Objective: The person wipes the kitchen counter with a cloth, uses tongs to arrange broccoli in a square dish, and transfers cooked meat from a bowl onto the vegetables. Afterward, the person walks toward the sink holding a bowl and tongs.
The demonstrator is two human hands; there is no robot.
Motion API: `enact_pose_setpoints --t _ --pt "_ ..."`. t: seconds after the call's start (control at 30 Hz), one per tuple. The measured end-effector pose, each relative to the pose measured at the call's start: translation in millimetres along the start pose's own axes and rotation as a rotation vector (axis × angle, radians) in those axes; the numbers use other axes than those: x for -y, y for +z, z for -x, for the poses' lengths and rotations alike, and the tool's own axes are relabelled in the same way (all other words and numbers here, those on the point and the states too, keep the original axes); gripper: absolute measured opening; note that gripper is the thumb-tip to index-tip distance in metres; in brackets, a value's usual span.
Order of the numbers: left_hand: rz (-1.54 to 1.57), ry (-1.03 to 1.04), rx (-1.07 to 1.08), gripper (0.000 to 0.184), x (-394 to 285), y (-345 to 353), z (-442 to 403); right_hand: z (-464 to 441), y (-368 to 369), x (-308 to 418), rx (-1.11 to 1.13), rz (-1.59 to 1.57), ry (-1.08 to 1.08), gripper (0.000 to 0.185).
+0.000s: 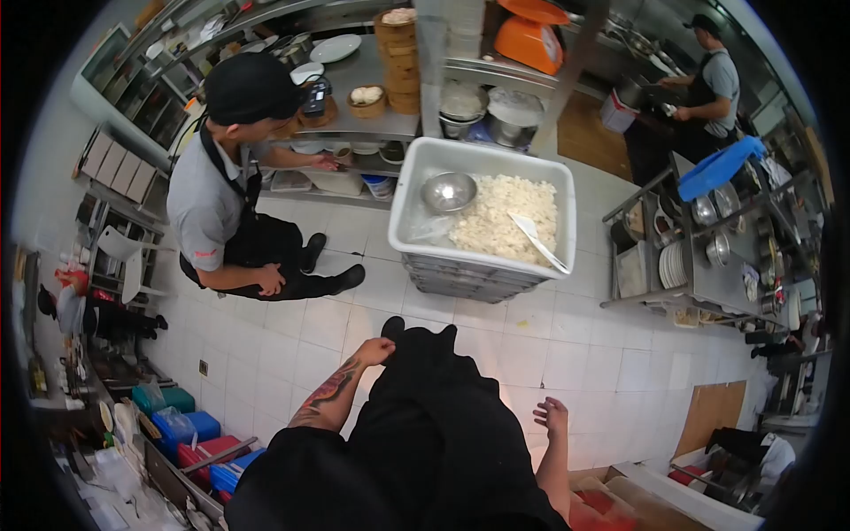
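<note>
Head view: the white tub point(404, 208) sits atop a stack of grey crates point(469, 281) on the floor point(407, 319), far side of the wearer, near to a co-worker point(232, 190) at left. It holds pale chunks point(500, 212) in a broad heap, a metal bowl point(449, 192) at its left and a white scraper point(538, 242) lying over the chunks at its right, one end by the near right corner. Left hand point(379, 351): fingers folded in loosely, low near the dark clothing; inner side hidden, so cannot tell whether anything is pinched. Right hand point(551, 413): half open, fingers bent and slightly spread, nothing seen in it. Both are apart from the tub. Handling, judged: loaded tub heavy, walls fairly stiff; best grip under the rim at two opposite sides, kept level. Chunks likely soft, easily crushed. Bowl light, rigid, perhaps slippery; grip its edge. Scraper light, thin; take the narrower end near the corner.
</note>
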State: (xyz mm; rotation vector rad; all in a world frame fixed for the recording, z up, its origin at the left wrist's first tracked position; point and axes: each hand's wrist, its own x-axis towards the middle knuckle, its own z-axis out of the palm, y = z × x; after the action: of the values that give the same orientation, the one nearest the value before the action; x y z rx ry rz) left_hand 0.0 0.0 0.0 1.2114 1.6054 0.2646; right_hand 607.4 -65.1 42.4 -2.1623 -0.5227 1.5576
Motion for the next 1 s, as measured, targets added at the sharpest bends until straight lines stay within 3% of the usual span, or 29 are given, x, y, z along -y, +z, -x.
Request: enact_pose_setpoints --t 0.07,0.1,0.13,0.17,0.2,0.23,0.3,0.37,0.43,0.47,0.53,0.57,0.6,0.63,0.67,0.7,0.83,0.93,1.0 --pt "-0.239 0.023 0.072 0.057 29 8 -13 15 5 46 0.006 -0.080 -0.099 0.048" --pt "-0.431 -0.022 0.126 0.051 78 15 40 37 7 17 0.080 -0.144 -0.061 0.045" --pt "-0.571 0.036 0.167 0.046 106 29 30 40 -2 39 0.076 -0.186 -0.106 0.043" --pt "-0.652 -0.030 0.244 0.042 96 40 19 40 -18 69 0.075 -0.211 -0.177 0.041" --pt "-0.814 -0.028 0.445 0.059 175 82 -44 38 -35 98 0.059 -0.242 -0.256 0.039" --pt "-0.781 -0.118 0.597 0.063 95 58 10 39 -51 98 0.039 -0.275 -0.299 0.037" --pt "-0.752 -0.410 0.658 0.040 150 57 -26 18 -66 92 -0.038 -0.367 -0.354 0.034" --pt "-0.837 -0.350 0.600 0.071 57 56 -16 -9 -84 78 -0.071 -0.229 -0.405 0.025" --pt "-0.845 -0.299 0.515 0.072 13 72 -59 -19 -104 61 -0.181 -0.246 -0.298 0.024" --pt "-1.133 -0.255 0.604 0.073 44 112 -120 -22 -109 47 -0.238 -0.226 -0.189 0.024" --pt "-1.154 -0.086 0.540 0.069 -10 163 -193 -29 -131 -21 -0.326 -0.178 0.005 0.032" --pt "-1.118 0.050 0.535 0.065 -37 185 -220 -25 -141 -73 -0.368 0.035 0.057 0.037" --pt "-1.108 -0.068 0.676 0.061 -128 198 -234 -68 -142 -199 -0.321 0.313 0.083 0.041" --pt "-1.067 -0.011 0.672 0.058 -184 227 -254 -4 -148 -171 -0.313 -0.002 0.439 0.043" --pt "-1.025 0.074 0.662 0.059 -261 258 -264 31 -162 -176 -0.241 -0.091 0.652 0.041" --pt "-0.970 0.284 0.568 0.059 -276 299 -307 43 -164 -216 -0.269 -0.322 0.700 0.039" --pt "-0.621 0.703 0.525 0.047 -511 390 -340 100 -162 -246 -0.573 -0.756 0.639 0.036" --pt "-0.698 0.813 0.689 0.044 -637 454 -362 99 -158 -260 -0.621 -1.065 0.569 0.040" --pt "-0.846 0.856 0.740 0.042 -675 493 -384 87 -155 -287 -0.570 -1.310 0.476 0.038"
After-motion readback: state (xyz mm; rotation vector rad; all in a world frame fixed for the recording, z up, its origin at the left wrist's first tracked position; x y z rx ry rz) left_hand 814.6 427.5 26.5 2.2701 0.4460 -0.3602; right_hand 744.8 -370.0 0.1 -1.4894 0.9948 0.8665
